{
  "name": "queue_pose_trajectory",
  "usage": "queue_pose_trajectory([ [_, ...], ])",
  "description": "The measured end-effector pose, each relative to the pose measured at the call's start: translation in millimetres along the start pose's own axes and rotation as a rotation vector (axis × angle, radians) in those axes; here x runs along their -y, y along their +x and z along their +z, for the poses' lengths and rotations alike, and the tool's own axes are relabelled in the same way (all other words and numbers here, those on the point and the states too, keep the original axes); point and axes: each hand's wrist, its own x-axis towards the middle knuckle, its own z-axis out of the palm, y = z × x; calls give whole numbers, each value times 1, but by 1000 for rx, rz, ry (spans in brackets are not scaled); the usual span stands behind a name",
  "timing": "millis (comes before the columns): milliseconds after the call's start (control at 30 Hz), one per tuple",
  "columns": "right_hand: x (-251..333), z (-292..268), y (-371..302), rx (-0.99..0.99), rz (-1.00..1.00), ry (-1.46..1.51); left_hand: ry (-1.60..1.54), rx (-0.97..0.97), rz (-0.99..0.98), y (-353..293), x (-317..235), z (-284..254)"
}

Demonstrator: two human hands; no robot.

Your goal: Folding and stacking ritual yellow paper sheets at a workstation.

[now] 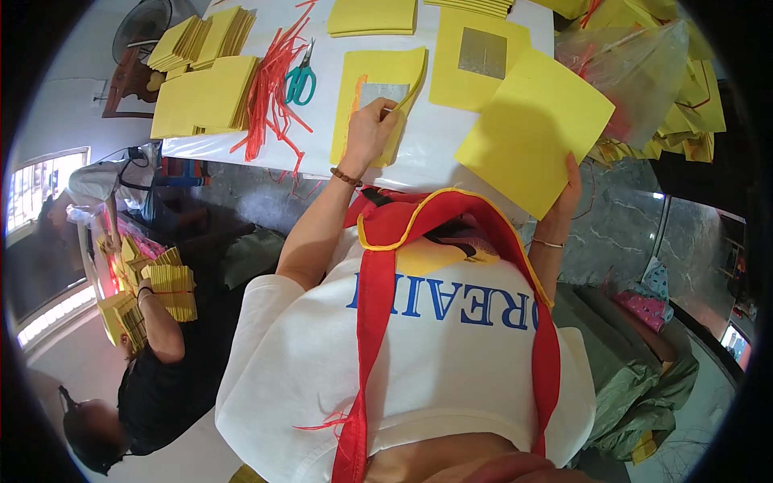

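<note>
My left hand (pixel 373 131) is closed over a small pile of yellow paper (pixel 348 76) on the white table, pinching its raised right edge. A silver patch and an orange strip show on the top sheet, partly under my fingers. In my right hand (pixel 566 191) I hold a plain yellow paper stack (pixel 535 133) by its near right edge, tilted over the table's front edge. Its thickness is hard to tell. Beyond it lies another yellow sheet with a silver square (pixel 483 51). Teal-handled scissors (pixel 300 84) rest left of my left hand, beside a bundle of red plastic strips (pixel 268 97).
Yellow paper stacks (pixel 201 95) stand at the table's left, with another stack (pixel 372 16) at the back. A clear plastic bag (pixel 644 72) and yellow bundles (pixel 696 101) crowd the right side. At lower left another person (pixel 165 322) handles yellow bundles. A fan (pixel 141 32) stands far left.
</note>
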Motion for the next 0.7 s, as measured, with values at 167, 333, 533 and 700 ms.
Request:
queue_pose_trajectory([
  [167, -3, 0, -6, -30, -1, 4, -228, -38, -118, -5, 4, 0],
  [333, -7, 1, -1, -63, -14, -13, -302, -20, -198, 0, 24, -4],
  [533, -11, 14, -3, -6, -2, 33, -640, 62, -312, -1, 17, -13],
  [700, -18, 7, -2, -31, -16, 2, -790, 104, -385, 3, 22, -16],
])
